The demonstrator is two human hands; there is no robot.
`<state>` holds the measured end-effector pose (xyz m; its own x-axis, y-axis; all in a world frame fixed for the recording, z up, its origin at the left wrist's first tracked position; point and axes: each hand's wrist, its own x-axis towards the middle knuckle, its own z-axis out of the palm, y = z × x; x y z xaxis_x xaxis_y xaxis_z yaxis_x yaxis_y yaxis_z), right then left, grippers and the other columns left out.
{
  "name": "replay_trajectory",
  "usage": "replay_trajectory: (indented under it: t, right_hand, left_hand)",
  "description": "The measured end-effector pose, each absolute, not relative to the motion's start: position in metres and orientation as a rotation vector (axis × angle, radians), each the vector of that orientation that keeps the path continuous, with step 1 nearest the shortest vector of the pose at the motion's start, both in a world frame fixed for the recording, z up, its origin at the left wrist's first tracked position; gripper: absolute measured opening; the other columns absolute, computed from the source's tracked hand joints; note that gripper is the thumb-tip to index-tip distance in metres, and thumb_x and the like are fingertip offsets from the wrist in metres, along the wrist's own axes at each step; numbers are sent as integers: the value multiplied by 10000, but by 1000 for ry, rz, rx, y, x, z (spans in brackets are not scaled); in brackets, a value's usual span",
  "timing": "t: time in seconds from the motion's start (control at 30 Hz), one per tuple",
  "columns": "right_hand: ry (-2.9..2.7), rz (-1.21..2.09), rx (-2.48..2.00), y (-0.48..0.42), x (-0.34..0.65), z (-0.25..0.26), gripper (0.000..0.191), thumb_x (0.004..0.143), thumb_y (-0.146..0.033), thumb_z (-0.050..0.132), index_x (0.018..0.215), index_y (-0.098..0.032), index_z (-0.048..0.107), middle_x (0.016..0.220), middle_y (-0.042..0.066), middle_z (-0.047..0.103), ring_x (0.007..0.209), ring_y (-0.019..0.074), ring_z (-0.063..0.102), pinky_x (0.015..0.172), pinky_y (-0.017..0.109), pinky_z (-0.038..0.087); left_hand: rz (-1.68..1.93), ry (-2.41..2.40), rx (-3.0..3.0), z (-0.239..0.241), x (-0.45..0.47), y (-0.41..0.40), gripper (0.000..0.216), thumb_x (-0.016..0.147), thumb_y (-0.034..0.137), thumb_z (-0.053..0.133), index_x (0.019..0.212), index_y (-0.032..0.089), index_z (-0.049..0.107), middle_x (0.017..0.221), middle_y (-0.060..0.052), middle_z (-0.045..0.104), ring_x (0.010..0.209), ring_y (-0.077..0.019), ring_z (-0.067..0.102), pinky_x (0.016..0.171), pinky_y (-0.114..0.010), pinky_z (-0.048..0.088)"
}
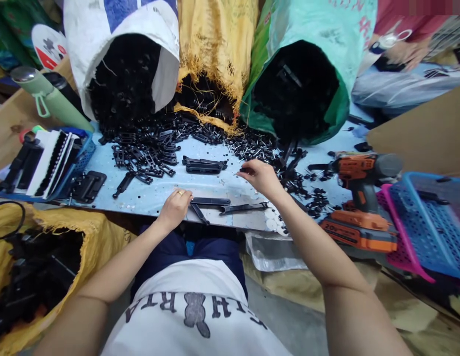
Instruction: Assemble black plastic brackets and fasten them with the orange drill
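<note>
The left hand (175, 206) presses loosely curled fingers on a black hinged bar (211, 202) at the surface's (148, 190) near edge. Just beyond the bar, the right hand (261, 177) pinches a small pin from the scattered pins (252, 146). One finished-looking stack (203, 165) lies behind the bar; heaps of loose black parts (148, 148) remain.

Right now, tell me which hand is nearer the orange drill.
Right. The right hand is by the black parts just left of the orange drill; the left hand rests farther left.

Four sacks (122, 74), two baskets (433, 222) (one drill (357, 198)).
</note>
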<state>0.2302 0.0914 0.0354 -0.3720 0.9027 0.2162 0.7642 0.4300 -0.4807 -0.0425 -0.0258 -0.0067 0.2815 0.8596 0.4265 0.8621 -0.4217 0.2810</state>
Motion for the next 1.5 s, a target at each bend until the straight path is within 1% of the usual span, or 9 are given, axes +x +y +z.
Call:
replay_trajectory:
  t: [0.3,0.53,0.73,0.83,0.93,1.0,1.1,1.2,1.5]
  right_hand:
    - [-2559,575,-1072,41,226,35,204,880,-332,508,927,-173,626,859,71,624,684,154,596,664,285,483]
    - [-2700,352,-1033,27,221,23,229,921,-255,430,1032,-162,607,959,101,636,826,190,620,707,288,489]
    - [-2729,225,-967,17,223,12,299,947,-295,373,1104,-186,603,1025,116,643,899,199,616,746,319,509]
    - [-2607,294,-901,12,231,0,336,920,-357,443,1192,-196,559,1108,117,620,987,206,592,837,351,502]
    - [-2523,386,-913,9,240,-16,451,887,-404,498,1297,-217,473,1159,123,589,1028,221,572,858,384,494]
    - [-2514,423,-931,7,242,-27,511,877,-420,509,1340,-220,424,1119,124,598,993,222,581,829,384,499]
    - [-2525,372,-962,3,242,-41,528,888,-408,488,1361,-191,396,966,106,628,870,212,586,767,369,500]
    - [-2536,246,-1008,4,243,-47,493,901,-406,458,1334,-170,436,906,104,625,837,217,565,749,364,485]
    - [-2693,304,-819,24,249,-39,506,897,-467,444,1305,-169,475,791,67,595,746,183,553,678,303,469]
  left_hand:
    - [-706,-1561,-2515,-15,-36,-36,254,928,177,375,1099,141,560,781,-89,622,749,-196,576,674,-340,446]
    - [-752,-1501,-2516,-18,-44,-32,251,922,158,375,1069,153,578,785,-75,639,777,-183,581,712,-330,429]
    - [-796,-1427,-2593,-20,-45,-30,271,910,138,380,1078,171,590,797,-71,644,810,-179,593,732,-328,433]
    - [-789,-1520,-2556,-15,-40,-36,270,911,166,396,1094,195,593,925,-89,664,933,-203,590,816,-376,414]
    - [-753,-1586,-2553,-9,-17,-40,301,903,267,436,1171,199,556,1154,-122,609,1144,-257,499,973,-458,317]
    - [-639,-1545,-2680,-7,5,-38,415,875,360,483,1238,158,500,1226,-154,557,1202,-284,442,1008,-464,283]
    - [-403,-1614,-2831,-9,33,-27,526,807,462,566,1187,104,506,1102,-165,587,1084,-296,496,905,-424,365]
    - [-351,-1715,-2839,-14,43,-19,444,814,448,565,1107,116,525,1010,-128,591,996,-271,515,808,-373,394]
    - [-368,-1654,-2935,-14,34,-13,394,822,404,572,1107,139,515,1058,-120,567,1038,-262,494,856,-377,379]
